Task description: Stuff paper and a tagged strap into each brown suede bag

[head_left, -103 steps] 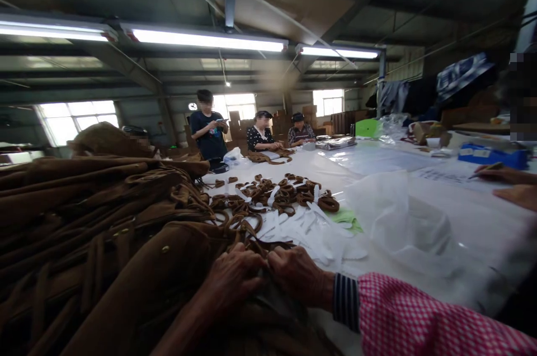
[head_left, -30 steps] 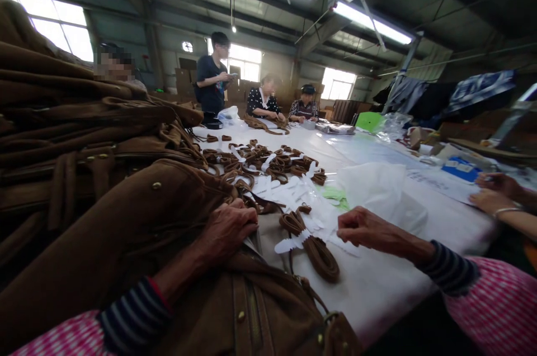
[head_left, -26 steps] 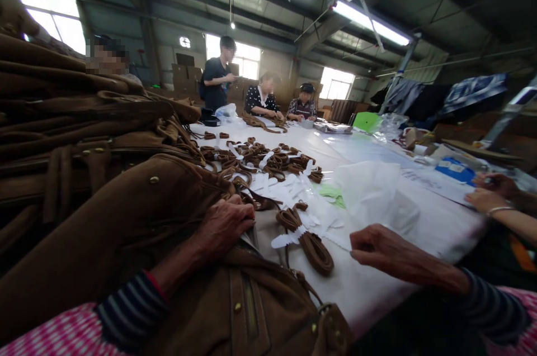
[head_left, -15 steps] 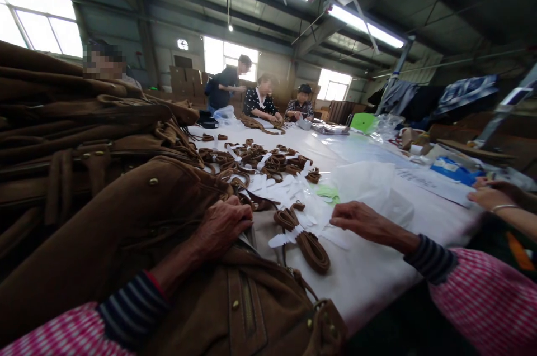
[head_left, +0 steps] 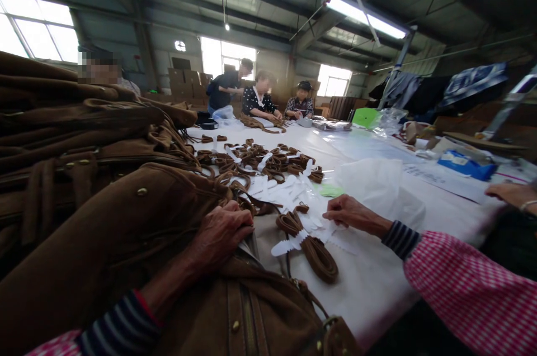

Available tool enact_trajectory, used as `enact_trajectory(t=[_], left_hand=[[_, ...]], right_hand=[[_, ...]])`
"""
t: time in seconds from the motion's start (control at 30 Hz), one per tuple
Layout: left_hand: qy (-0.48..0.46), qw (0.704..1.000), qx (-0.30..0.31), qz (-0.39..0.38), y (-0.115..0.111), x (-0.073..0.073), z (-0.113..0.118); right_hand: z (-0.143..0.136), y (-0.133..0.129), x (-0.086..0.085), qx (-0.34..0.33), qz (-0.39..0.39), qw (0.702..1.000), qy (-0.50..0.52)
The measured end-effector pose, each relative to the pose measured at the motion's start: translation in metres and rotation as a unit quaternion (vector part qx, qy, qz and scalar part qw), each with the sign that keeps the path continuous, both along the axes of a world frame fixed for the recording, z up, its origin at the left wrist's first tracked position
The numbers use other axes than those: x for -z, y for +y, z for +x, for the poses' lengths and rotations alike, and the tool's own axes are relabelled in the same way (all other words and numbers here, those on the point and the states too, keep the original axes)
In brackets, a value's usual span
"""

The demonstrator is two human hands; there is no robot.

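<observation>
Left hand [head_left: 220,233]: fingers curled and closed on what looks like the mouth edge of a brown zippered bag [head_left: 277,303]. Right hand [head_left: 352,215]: off the bag, above the white-covered table [head_left: 356,283], thumb and fingertips drawn together by white paper; cannot tell whether anything is pinched.

Bearings taken from the coiled brown strap [head_left: 316,255], lying on the table just beside the bag, a notched white paper band [head_left: 289,243] around its waist. Left hand at 9 o'clock, right hand at 2, bag body at 8.

Handling, by judgement: bag soft, slumping, fairly weighty, not slippery; best held by the mouth edge, a palm under the body. Coil light, pliant, a little springy; grip at the banded waist, all loops together, lest it unwind. Band flimsy, would tear if tugged.

Farther out: loose paper strips [head_left: 272,188] and a heap of banded straps [head_left: 289,163], both at 11; translucent plastic sheet [head_left: 369,174] near 1; blue packet [head_left: 464,165] at 2; stacked brown bags [head_left: 84,121] at 10.
</observation>
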State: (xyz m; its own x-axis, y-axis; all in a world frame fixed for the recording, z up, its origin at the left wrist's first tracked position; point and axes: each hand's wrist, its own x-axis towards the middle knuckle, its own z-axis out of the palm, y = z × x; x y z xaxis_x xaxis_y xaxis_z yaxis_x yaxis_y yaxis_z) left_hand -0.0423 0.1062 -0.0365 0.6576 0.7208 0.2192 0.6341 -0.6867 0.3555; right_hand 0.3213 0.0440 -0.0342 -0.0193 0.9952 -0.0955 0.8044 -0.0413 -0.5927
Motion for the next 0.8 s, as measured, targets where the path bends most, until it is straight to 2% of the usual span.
enact_trajectory(t=[0.1, 0.17, 0.3, 0.5, 0.7, 0.8], left_hand=[[-0.004, 1.0, 0.002, 0.0, 0.0, 0.0, 0.0], [-0.009, 1.0, 0.004, -0.001, 0.0, 0.0, 0.0], [-0.007, 1.0, 0.005, -0.011, 0.0, -0.001, 0.001], [-0.012, 1.0, 0.007, -0.006, -0.001, -0.002, -0.001], [-0.006, 1.0, 0.003, -0.002, -0.005, -0.001, 0.0], [-0.001, 1.0, 0.003, 0.005, -0.005, -0.001, 0.002]], right_hand=[[0.003, 0.002, -0.003, -0.009, 0.014, 0.993, 0.118], [-0.002, 0.008, -0.006, -0.02, 0.027, 0.99, 0.137], [-0.027, 0.031, -0.01, -0.036, 0.059, 0.993, 0.101], [-0.063, 0.047, -0.013, -0.1, 0.023, 0.994, -0.042], [-0.052, 0.032, -0.013, -0.164, 0.084, 0.982, -0.035], [-0.054, 0.027, -0.01, -0.205, 0.089, 0.974, -0.032]])
